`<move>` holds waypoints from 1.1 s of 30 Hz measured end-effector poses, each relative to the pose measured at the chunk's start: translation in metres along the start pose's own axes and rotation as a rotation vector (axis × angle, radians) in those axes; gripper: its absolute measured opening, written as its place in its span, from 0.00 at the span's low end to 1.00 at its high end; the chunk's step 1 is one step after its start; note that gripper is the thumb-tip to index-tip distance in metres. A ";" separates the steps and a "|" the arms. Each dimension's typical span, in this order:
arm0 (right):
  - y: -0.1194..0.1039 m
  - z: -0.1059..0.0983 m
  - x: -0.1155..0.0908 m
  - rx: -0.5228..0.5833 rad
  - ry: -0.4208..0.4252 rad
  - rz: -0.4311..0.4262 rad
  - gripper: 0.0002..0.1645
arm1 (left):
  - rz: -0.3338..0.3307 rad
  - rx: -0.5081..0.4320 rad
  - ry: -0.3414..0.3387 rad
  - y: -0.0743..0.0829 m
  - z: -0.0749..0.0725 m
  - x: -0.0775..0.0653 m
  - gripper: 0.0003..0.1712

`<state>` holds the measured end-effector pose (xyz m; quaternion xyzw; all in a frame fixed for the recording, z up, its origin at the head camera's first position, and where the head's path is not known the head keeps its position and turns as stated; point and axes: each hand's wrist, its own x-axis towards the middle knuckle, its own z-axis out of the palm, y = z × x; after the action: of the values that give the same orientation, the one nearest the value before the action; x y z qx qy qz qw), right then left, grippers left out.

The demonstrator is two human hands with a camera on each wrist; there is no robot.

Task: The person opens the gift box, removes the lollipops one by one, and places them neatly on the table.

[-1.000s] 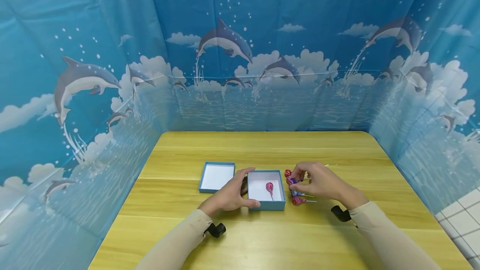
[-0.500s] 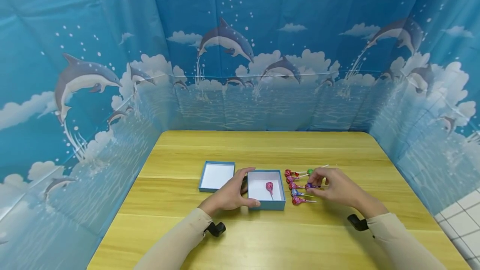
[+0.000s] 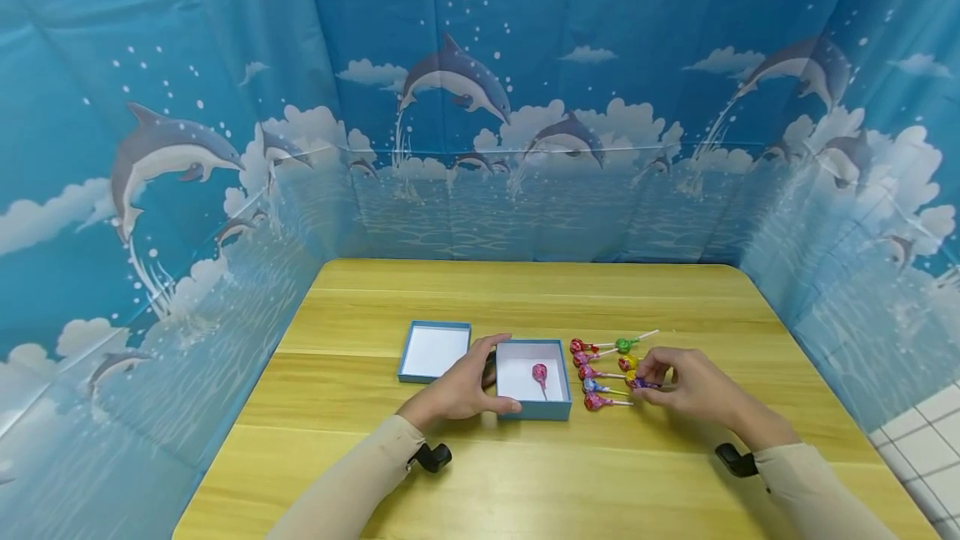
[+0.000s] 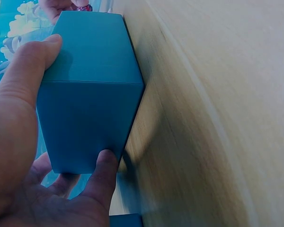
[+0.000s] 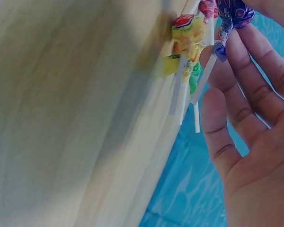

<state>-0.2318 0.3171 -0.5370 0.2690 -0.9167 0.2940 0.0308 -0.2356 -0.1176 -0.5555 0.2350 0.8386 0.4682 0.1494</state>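
My left hand (image 3: 461, 390) grips the left side of an open blue box (image 3: 534, 411), thumb on its front wall. In the left wrist view, the thumb and fingers span two blue walls of the box (image 4: 92, 127). Inside lies one pink-wrapped lollipop (image 3: 540, 373). To the right, my right hand (image 3: 693, 390) pinches a purple lollipop (image 5: 236, 14) by its wrapped head, its white stick pointing toward the palm. A yellow lollipop (image 3: 627, 363) and a green lollipop (image 3: 624, 345) lie just beyond that hand.
Several red, pink and blue lollipops (image 3: 592, 401) lie in a column between the box and my right hand. A shallow blue lid (image 3: 435, 352), white inside, rests left of the box. A dolphin-print curtain (image 3: 480, 207) encloses the wooden table (image 3: 480, 298).
My right hand has drawn the purple lollipop rightward and slightly nearer, away from the column of lollipops. The yellow and green lollipops have come into view. My left hand stays on the box.
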 end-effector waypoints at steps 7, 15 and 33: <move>0.005 0.002 -0.006 0.003 -0.028 0.026 0.14 | -0.003 0.011 0.002 0.001 0.000 0.000 0.66; 0.010 0.005 -0.008 0.007 -0.052 0.051 0.13 | -0.004 0.007 -0.003 0.001 0.000 0.000 0.66; 0.013 0.010 -0.010 0.008 -0.036 0.064 0.14 | -0.002 -0.005 -0.004 0.000 0.001 0.001 0.66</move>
<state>-0.2294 0.3252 -0.5541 0.2447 -0.9241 0.2935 0.0040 -0.2356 -0.1165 -0.5561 0.2347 0.8375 0.4694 0.1523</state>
